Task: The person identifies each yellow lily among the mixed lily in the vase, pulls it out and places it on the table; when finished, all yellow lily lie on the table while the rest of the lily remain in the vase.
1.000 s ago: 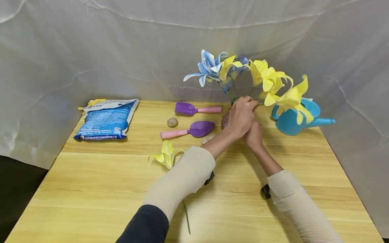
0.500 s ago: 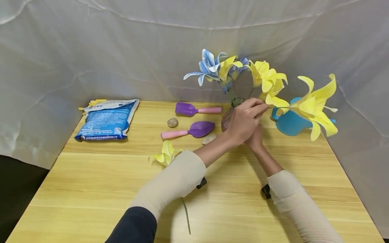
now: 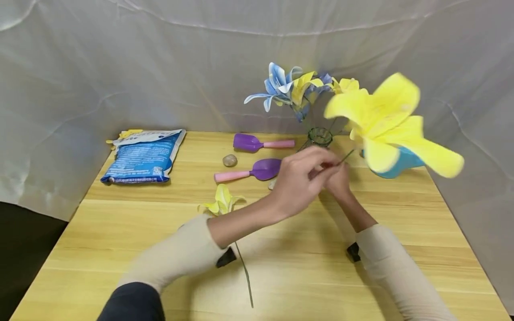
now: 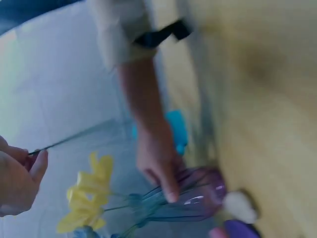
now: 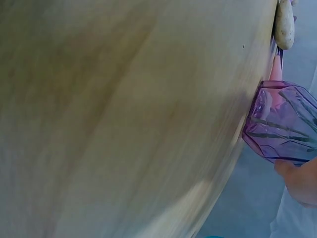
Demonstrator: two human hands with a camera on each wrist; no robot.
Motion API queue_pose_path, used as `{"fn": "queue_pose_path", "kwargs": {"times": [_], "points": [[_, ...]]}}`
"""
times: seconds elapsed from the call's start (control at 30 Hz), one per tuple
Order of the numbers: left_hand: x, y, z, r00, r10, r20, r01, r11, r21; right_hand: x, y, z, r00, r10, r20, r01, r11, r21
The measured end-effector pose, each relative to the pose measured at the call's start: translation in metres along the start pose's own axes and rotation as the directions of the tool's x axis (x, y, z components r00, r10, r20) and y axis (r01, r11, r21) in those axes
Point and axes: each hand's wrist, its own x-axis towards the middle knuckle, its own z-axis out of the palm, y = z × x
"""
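Note:
My left hand pinches the thin green stem of a large yellow lily, whose bloom hangs out to the right above the table; the stem also shows between thumb and finger of the left hand in the left wrist view. My right hand grips a faceted glass vase, purple at the base and greenish at the neck, with its thumb against the glass. Several blue and yellow lilies stand in the vase, and their stems show through the glass. In the head view the left hand covers most of the vase.
A single yellow lily lies on the table under my left forearm. Two purple scoops with pink handles, a purple shovel and a trowel, lie behind it near a stone. A blue bag stands left, a blue watering can right.
My left hand has drawn back from the vase toward the near left, bringing the yellow lily with it, bloom now larger and nearer. The right hand stays at the vase.

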Motion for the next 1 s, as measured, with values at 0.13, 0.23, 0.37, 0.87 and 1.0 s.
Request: {"fn": "queue_pose_path", "kwargs": {"times": [0.13, 0.23, 0.37, 0.87, 1.0], "points": [[-0.044, 0.009, -0.016, 0.934, -0.293, 0.205, 0.324, 0.936, -0.137, 0.002, -0.001, -0.003, 0.998, 0.031, 0.059, -0.025, 0.995, -0.099], [-0.073, 0.013, -0.025, 0.829, -0.440, 0.345, 0.515, 0.842, -0.163, 0.002, -0.002, -0.005, 0.993, 0.081, 0.086, -0.060, 0.973, -0.224], [-0.101, 0.013, -0.033, 0.723, -0.537, 0.434, 0.656, 0.731, -0.188, 0.003, -0.006, -0.005, 0.978, 0.188, 0.090, -0.161, 0.956, -0.246], [-0.168, -0.050, -0.042, 0.500, -0.725, 0.474, 0.850, 0.515, -0.109, 0.002, -0.007, 0.000, 0.967, 0.238, 0.091, -0.213, 0.952, -0.220], [-0.172, -0.053, -0.043, 0.495, -0.733, 0.467, 0.846, 0.529, -0.067, 0.001, -0.006, 0.001, 0.964, 0.249, 0.096, -0.225, 0.951, -0.212]]}}
